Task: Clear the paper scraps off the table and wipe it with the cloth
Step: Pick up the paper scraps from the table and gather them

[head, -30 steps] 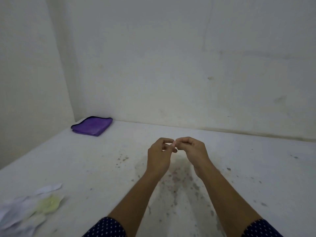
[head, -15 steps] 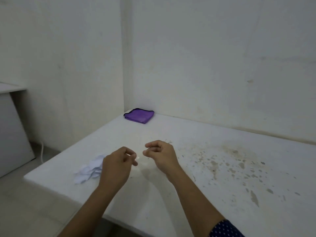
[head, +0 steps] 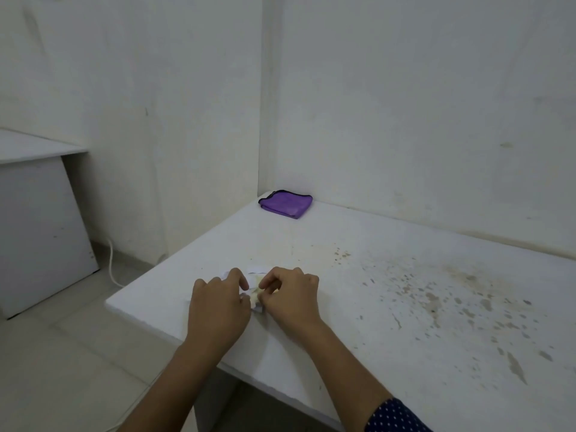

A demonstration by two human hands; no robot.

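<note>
A small heap of white and pale yellow paper scraps lies near the left end of the white table. My left hand and my right hand rest on the heap from either side, fingers curled around the scraps, hiding most of them. One white strip pokes out just beyond my fingers. A folded purple cloth lies in the far corner of the table against the wall, well away from both hands.
Brown stains and specks cover the table to the right of my hands. The table's left edge drops to a tiled floor. A white cabinet stands at the left, with a white cable on the floor.
My view has swung left and both hands have moved left and down, from hovering above the table onto the heap of scraps, closing around it.
</note>
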